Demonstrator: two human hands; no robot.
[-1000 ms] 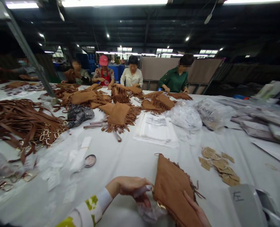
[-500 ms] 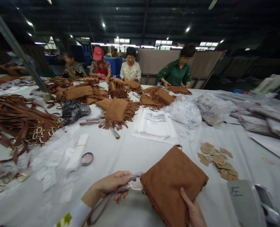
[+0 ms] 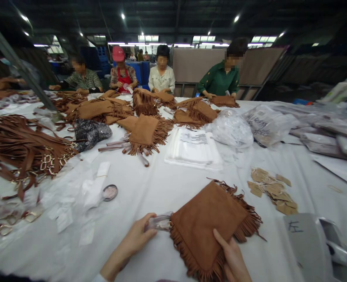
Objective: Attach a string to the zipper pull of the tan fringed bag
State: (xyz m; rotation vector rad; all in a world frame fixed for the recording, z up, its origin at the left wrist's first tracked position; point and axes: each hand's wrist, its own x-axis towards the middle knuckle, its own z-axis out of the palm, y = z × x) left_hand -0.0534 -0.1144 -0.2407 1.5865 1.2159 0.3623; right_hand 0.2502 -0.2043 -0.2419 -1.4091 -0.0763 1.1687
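Observation:
A brown suede fringed bag (image 3: 208, 223) lies flat on the white table (image 3: 161, 188) right in front of me, fringe along its right and lower edges. My left hand (image 3: 135, 239) pinches a small clear plastic wrap (image 3: 160, 222) at the bag's left corner, where a metal ring seems to sit. My right hand (image 3: 233, 258) presses down on the bag's lower right part with the fingers spread on the suede.
Brown straps with gold buckles (image 3: 23, 149) pile at the left. More fringed bags (image 3: 145, 133) lie mid-table, beside a stack of white plastic bags (image 3: 193, 150) and a clear bag bundle (image 3: 230, 131). Brown paper tags (image 3: 271, 190) are at the right. Several people work across the table.
The bag has been turned and laid flat, so its fringe now shows at the right and bottom. My left hand moved from a long wrapped strap end to the bag's left corner.

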